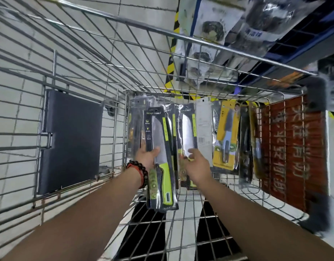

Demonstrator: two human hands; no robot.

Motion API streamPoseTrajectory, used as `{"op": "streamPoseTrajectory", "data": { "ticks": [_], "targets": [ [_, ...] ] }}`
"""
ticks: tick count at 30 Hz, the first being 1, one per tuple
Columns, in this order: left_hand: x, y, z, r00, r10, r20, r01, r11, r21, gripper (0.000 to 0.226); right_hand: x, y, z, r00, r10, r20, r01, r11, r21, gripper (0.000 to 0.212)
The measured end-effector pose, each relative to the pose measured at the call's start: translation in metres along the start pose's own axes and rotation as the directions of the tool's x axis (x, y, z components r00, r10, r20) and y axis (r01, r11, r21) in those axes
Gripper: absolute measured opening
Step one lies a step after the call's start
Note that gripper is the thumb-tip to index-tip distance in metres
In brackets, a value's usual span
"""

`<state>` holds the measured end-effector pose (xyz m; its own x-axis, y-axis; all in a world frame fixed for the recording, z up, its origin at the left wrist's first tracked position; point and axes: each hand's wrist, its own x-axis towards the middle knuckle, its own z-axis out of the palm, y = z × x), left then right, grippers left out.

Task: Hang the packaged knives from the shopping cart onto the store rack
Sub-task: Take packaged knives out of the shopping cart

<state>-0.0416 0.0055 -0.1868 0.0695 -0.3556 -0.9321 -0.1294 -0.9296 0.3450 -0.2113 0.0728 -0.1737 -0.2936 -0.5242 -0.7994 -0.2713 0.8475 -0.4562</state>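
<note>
I look down into a wire shopping cart [209, 219]. My left hand [146, 156], with a beaded bracelet on its wrist, grips a packaged cleaver with a lime-green handle [160, 161] and holds it lifted above the cart floor. My right hand [197, 164] reaches with fingers spread onto a second packaged knife with a shiny blade [186, 132], touching its lower part without a clear grip. Several more packaged knives lean against the cart's far wall, among them one on a yellow card [226, 136] and a dark pack [245, 144].
A black folding child-seat flap [72, 140] hangs on the cart's left side. A red sign panel [294, 151] covers the cart's right end. The store rack with hanging bagged goods [237, 29] stands beyond the cart at the upper right, on a floor with yellow-black hazard tape.
</note>
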Motion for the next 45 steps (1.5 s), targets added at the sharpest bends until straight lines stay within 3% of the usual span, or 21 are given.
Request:
{"op": "streamPoseTrajectory", "data": {
  "ticks": [5,8,10,11,14,16,18,20,22,25,28,30,33,36,39,43,45],
  "targets": [
    [-0.003,0.003,0.005,1.000,-0.010,-0.021,0.010,1.000,0.009,0.097,0.025,0.027,-0.001,0.997,0.045,-0.064,-0.061,0.954,-0.292,0.059],
    [-0.011,0.010,0.009,0.999,-0.019,-0.036,0.020,1.000,0.024,0.090,0.032,0.028,0.018,0.995,0.053,-0.088,-0.085,0.900,-0.427,0.082],
    [-0.006,0.008,0.008,1.000,0.000,-0.022,0.000,1.000,0.006,0.098,0.037,0.024,0.032,0.987,0.083,-0.140,-0.141,0.864,-0.484,0.094],
    [-0.003,0.005,0.008,1.000,0.007,0.002,-0.007,1.000,-0.020,0.098,0.040,0.023,0.039,0.982,0.079,-0.169,-0.156,0.848,-0.506,0.095],
    [0.003,-0.001,0.004,0.999,0.031,0.027,-0.030,0.998,-0.055,0.056,0.045,0.024,0.042,0.973,0.040,-0.229,-0.154,0.848,-0.507,0.088],
    [0.005,-0.004,0.000,0.999,0.017,0.047,-0.014,0.999,-0.047,0.071,0.044,0.025,0.036,0.978,0.018,-0.208,-0.122,0.858,-0.499,0.076],
    [0.006,-0.003,-0.004,0.998,0.039,0.050,-0.037,0.999,-0.027,0.087,0.039,0.024,0.030,0.980,0.014,-0.197,-0.097,0.904,-0.417,0.054],
    [0.008,0.000,-0.006,0.998,0.040,0.039,-0.039,0.999,-0.007,0.079,0.032,0.020,0.021,0.984,0.019,-0.176,-0.066,0.962,-0.267,0.035],
    [0.007,0.006,-0.007,0.998,0.051,0.034,-0.052,0.999,0.009,0.048,0.024,0.013,0.011,0.992,0.003,-0.126,-0.010,0.998,-0.057,0.035],
    [0.007,0.015,-0.005,0.996,0.073,0.054,-0.074,0.997,0.035,0.074,0.010,-0.001,-0.003,0.993,-0.042,-0.108,0.068,0.966,0.248,0.045],
    [0.004,0.025,0.002,0.992,0.113,0.048,-0.113,0.994,-0.012,0.064,0.006,-0.009,-0.007,0.998,-0.035,-0.042,0.050,0.893,0.446,0.048],
    [0.003,0.029,0.011,0.989,0.107,0.101,-0.104,0.994,-0.039,0.068,0.000,-0.016,-0.003,1.000,-0.022,0.008,0.016,0.884,0.468,0.047],
    [-0.001,0.031,0.022,0.993,0.092,0.068,-0.088,0.995,-0.056,0.075,-0.006,-0.024,0.004,0.996,-0.046,0.074,0.008,0.896,0.444,0.061],
    [-0.007,0.034,0.027,0.997,0.047,0.059,-0.039,0.989,-0.141,0.074,-0.005,-0.027,0.002,0.992,-0.065,0.111,0.005,0.885,0.466,0.047],
    [-0.008,0.035,0.027,0.992,0.050,0.114,-0.036,0.992,-0.119,0.071,-0.002,-0.025,0.000,0.985,-0.090,0.148,0.012,0.886,0.463,0.048],
    [-0.015,0.033,0.030,0.983,0.054,0.173,-0.050,0.998,-0.026,0.109,-0.009,-0.031,0.004,0.968,-0.162,0.193,0.072,0.911,0.406,0.057],
    [-0.022,0.034,0.033,0.984,0.056,0.166,-0.053,0.998,-0.022,0.081,-0.012,-0.034,0.008,0.956,-0.205,0.209,0.113,0.917,0.383,0.053]
  ]
}}
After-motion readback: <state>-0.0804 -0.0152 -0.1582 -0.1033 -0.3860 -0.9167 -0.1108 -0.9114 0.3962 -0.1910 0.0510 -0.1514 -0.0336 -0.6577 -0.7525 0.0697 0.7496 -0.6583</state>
